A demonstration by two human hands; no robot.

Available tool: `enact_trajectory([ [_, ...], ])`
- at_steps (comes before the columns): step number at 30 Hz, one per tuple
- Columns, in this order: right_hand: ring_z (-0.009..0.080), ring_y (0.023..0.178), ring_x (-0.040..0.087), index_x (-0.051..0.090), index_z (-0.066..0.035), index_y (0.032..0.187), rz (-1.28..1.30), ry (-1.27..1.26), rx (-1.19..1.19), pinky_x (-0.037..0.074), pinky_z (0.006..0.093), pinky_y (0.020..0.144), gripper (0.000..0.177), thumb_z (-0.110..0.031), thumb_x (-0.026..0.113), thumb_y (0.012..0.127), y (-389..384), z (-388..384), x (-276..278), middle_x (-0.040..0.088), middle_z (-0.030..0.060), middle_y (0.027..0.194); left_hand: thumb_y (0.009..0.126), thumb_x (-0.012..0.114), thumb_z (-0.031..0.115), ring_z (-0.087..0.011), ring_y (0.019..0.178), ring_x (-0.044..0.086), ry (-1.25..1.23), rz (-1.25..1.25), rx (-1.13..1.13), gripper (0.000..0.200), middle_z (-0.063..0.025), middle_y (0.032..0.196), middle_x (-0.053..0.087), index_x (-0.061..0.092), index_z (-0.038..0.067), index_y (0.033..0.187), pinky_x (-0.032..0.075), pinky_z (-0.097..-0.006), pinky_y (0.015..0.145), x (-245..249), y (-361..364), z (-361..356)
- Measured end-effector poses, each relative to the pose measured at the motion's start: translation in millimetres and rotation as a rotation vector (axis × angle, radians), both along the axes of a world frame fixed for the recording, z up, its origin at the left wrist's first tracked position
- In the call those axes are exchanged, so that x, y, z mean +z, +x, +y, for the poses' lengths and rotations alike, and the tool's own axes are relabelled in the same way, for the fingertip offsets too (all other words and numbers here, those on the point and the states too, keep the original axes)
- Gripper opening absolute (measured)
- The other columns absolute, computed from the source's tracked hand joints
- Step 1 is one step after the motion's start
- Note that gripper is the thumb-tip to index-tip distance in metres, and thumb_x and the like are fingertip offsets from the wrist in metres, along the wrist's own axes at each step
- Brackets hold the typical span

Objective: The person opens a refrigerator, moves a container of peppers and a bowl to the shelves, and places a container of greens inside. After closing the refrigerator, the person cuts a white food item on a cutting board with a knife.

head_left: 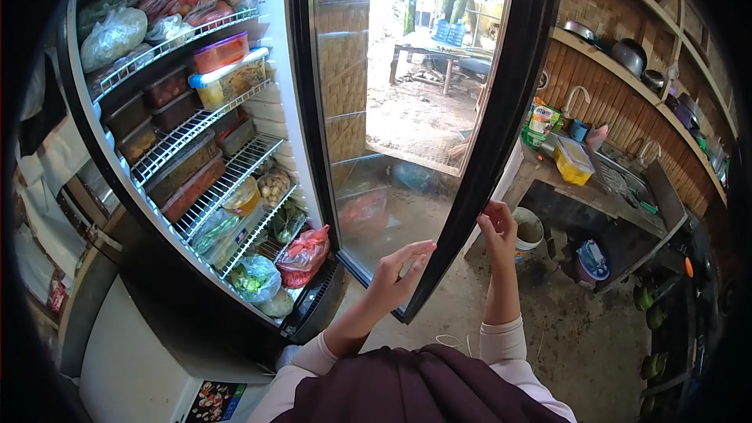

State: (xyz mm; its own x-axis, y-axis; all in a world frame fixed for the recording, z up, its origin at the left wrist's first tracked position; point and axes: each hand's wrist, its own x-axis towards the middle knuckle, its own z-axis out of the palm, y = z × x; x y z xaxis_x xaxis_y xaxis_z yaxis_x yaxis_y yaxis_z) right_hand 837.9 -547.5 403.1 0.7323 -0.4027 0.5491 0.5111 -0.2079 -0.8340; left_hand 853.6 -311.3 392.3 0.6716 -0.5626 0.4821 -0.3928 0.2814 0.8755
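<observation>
Both hands on the fridge door (501, 102): left hand (395, 274) flat against the glass, right hand (497, 227) pinching its edge. Swing it carelessly and that bulging red bag (305, 251) probably gets squashed.

The wire shelves (196, 121) in the fridge (294, 110) hold tied bags (113, 35) up top, food boxes (227, 70) in the middle, and a red bag (305, 251) and a green bag (254, 278) low down. The wooden wall shelf (599, 53) holds metal pots (630, 55), and a yellow box (573, 161) sits on the counter (607, 197). A bucket (529, 229) stands on the dirt floor (564, 337).
</observation>
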Motion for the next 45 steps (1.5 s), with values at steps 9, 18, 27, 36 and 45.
enact_trajectory([
  [9,0.0216,0.096,0.059,0.055,0.003,0.117,-0.244,-0.386,0.078,0.045,0.0315,0.084,0.066,-0.033,0.082,0.067,7,59,29,0.061,0.0120,0.105,0.087,0.059,0.010,-0.0389,0.131,0.037,-0.005,-0.583,0.329,0.061,-0.0259,0.143,0.032,0.030,-0.005,0.139,0.032,-0.0404,0.106,13,-9,14],
  [18,0.0384,0.135,0.031,0.021,0.004,0.144,-0.342,-0.292,0.469,0.024,0.0441,0.109,0.087,-0.026,0.070,0.078,37,147,-30,0.029,0.0275,0.145,0.088,0.053,0.005,-0.0318,0.132,0.033,-0.037,-0.531,0.498,0.082,-0.0260,0.144,0.021,-0.006,-0.010,0.142,0.027,-0.0418,0.108,-43,-7,60],
  [27,0.0452,0.136,0.026,0.026,-0.004,0.145,-0.675,-0.321,0.317,0.021,0.0524,0.109,0.085,-0.016,0.065,0.070,40,233,4,0.026,0.0295,0.146,0.082,0.057,0.005,-0.0500,0.127,0.035,-0.165,-0.843,0.895,0.076,-0.0359,0.138,0.026,0.013,0.002,0.144,0.030,-0.0541,0.104,-48,3,118],
  [36,0.0466,0.136,0.024,0.025,-0.005,0.144,-0.692,-0.324,0.374,0.019,0.0567,0.108,0.091,-0.017,0.066,0.064,55,315,-1,0.026,0.0275,0.146,0.090,0.049,0.003,-0.0413,0.131,0.032,0.083,-0.948,1.205,0.064,-0.0287,0.145,0.019,0.015,-0.003,0.143,0.031,-0.0504,0.106,-48,8,192],
  [45,0.0471,0.138,0.016,0.025,-0.006,0.144,-0.671,-0.369,0.350,0.010,0.0611,0.107,0.090,-0.023,0.070,0.067,81,407,-1,0.021,0.0255,0.149,0.079,0.055,-0.001,-0.0357,0.117,0.047,0.341,-0.732,1.518,0.065,-0.0281,0.140,0.038,0.031,-0.008,0.139,0.027,-0.0414,0.101,-35,12,267],
])
